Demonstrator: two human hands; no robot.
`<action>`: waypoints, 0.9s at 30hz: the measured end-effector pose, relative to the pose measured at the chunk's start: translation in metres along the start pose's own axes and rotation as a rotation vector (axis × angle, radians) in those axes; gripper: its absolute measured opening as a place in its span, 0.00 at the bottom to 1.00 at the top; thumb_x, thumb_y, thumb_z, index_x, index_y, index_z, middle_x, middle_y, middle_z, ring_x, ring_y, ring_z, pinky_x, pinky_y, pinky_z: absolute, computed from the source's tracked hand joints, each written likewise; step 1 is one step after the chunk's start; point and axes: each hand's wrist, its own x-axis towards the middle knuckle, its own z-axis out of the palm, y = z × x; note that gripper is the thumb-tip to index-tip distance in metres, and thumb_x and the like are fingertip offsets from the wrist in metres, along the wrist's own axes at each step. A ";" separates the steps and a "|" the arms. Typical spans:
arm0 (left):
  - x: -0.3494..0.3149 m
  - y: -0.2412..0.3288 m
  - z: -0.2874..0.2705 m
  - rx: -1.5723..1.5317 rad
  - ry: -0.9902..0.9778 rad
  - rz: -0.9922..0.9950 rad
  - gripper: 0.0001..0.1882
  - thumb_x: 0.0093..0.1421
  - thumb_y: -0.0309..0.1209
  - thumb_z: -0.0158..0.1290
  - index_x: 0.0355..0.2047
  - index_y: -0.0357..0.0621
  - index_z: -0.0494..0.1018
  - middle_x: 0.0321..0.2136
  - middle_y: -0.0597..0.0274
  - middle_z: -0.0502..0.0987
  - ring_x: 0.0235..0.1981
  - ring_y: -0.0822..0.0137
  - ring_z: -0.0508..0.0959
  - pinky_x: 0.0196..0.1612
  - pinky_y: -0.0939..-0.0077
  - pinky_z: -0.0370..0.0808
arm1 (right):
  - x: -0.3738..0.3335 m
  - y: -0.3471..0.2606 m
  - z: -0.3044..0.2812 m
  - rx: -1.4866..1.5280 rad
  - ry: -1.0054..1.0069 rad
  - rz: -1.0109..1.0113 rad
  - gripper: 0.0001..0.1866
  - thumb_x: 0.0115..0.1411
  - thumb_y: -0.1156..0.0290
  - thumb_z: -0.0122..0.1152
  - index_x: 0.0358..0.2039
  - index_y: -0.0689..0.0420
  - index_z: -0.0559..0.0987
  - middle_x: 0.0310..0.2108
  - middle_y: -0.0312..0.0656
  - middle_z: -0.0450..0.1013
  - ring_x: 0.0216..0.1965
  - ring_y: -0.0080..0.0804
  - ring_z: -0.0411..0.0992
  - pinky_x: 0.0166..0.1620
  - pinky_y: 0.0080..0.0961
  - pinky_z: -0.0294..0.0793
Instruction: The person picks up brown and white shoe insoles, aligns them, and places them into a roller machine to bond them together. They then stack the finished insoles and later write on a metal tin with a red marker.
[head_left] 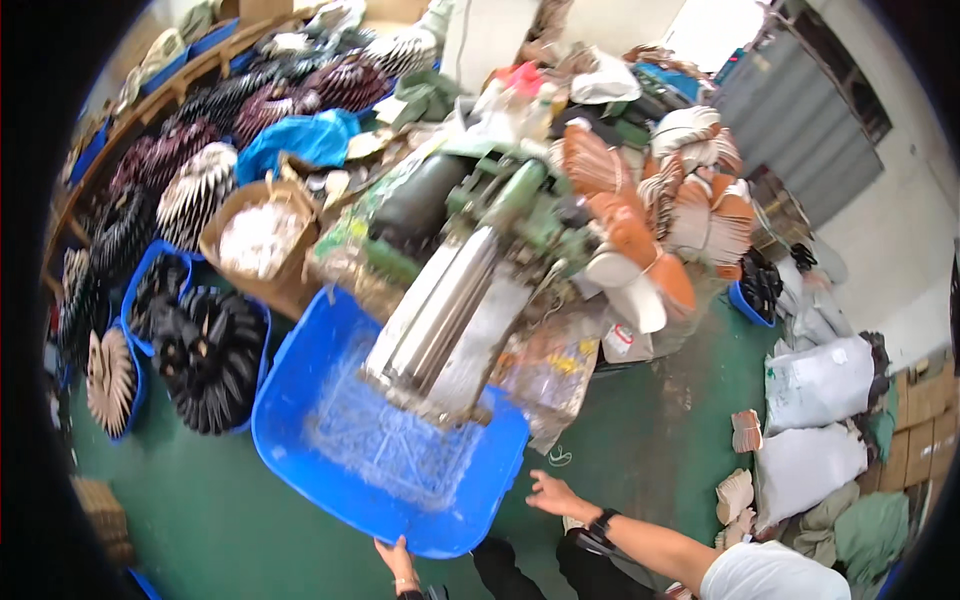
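Gripping the tub [300,400] rim at lower centre, the left hand [397,560] clenches it; right hand [553,496] hovers released beside its right edge, over bare floor [640,450].

Tub [300,400] lies under the machine [450,300]; sacks [815,420] well right.

The left hand [397,560] enters from the bottom edge near the middle, fingers pointing up and held together, with a thin band at the wrist; its grip cannot be made out. The right hand [553,494] reaches in from the lower right on a bare, nearly straight forearm, open, fingers spread, palm down, holding nothing. A dark watch sits on that wrist, a white sleeve at the shoulder.
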 end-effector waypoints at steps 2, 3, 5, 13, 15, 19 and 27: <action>0.002 -0.007 -0.016 0.061 0.089 0.029 0.44 0.54 0.15 0.52 0.67 0.44 0.42 0.53 0.43 0.65 0.49 0.57 0.71 0.45 0.69 0.74 | -0.032 -0.013 -0.034 -0.025 -0.091 -0.196 0.28 0.53 0.62 0.64 0.54 0.57 0.71 0.46 0.50 0.75 0.47 0.40 0.75 0.51 0.33 0.73; -0.009 0.003 -0.010 0.240 0.117 0.114 0.44 0.52 0.20 0.57 0.65 0.37 0.44 0.55 0.41 0.64 0.52 0.53 0.69 0.51 0.65 0.70 | -0.051 -0.020 -0.062 -0.019 -0.018 -0.286 0.21 0.53 0.64 0.62 0.48 0.58 0.77 0.44 0.48 0.76 0.47 0.41 0.75 0.52 0.33 0.72; -0.040 0.026 0.000 0.458 0.139 0.208 0.48 0.51 0.26 0.62 0.65 0.31 0.43 0.59 0.38 0.59 0.57 0.49 0.66 0.59 0.61 0.66 | -0.083 -0.052 -0.130 -0.218 0.233 -0.403 0.18 0.51 0.67 0.60 0.44 0.58 0.79 0.43 0.50 0.76 0.45 0.48 0.74 0.51 0.36 0.72; -0.128 0.092 0.087 0.387 -0.068 0.095 0.35 0.53 0.21 0.59 0.60 0.40 0.58 0.48 0.47 0.72 0.42 0.62 0.75 0.38 0.73 0.75 | -0.083 -0.133 -0.362 -0.206 0.845 -0.472 0.35 0.44 0.64 0.70 0.53 0.60 0.70 0.50 0.51 0.71 0.53 0.48 0.67 0.56 0.38 0.66; -0.155 0.116 0.130 0.376 -0.169 0.056 0.30 0.53 0.25 0.59 0.57 0.39 0.64 0.45 0.51 0.76 0.38 0.65 0.76 0.37 0.72 0.75 | -0.047 -0.161 -0.392 -0.257 0.769 -0.504 0.47 0.41 0.60 0.72 0.61 0.59 0.62 0.57 0.56 0.63 0.59 0.51 0.60 0.61 0.39 0.59; -0.184 0.114 0.210 0.468 -0.217 0.242 0.26 0.56 0.29 0.57 0.55 0.39 0.67 0.44 0.53 0.78 0.35 0.67 0.77 0.39 0.72 0.75 | 0.035 -0.190 -0.407 -0.522 0.652 -0.515 0.65 0.33 0.53 0.75 0.68 0.56 0.46 0.63 0.60 0.52 0.63 0.59 0.52 0.65 0.43 0.52; -0.310 0.176 0.361 0.633 -0.420 0.145 0.28 0.59 0.38 0.56 0.57 0.38 0.66 0.51 0.46 0.73 0.52 0.56 0.75 0.54 0.67 0.71 | 0.080 -0.180 -0.471 -0.188 0.395 -0.666 0.55 0.31 0.60 0.74 0.62 0.56 0.60 0.56 0.54 0.63 0.57 0.52 0.61 0.60 0.40 0.62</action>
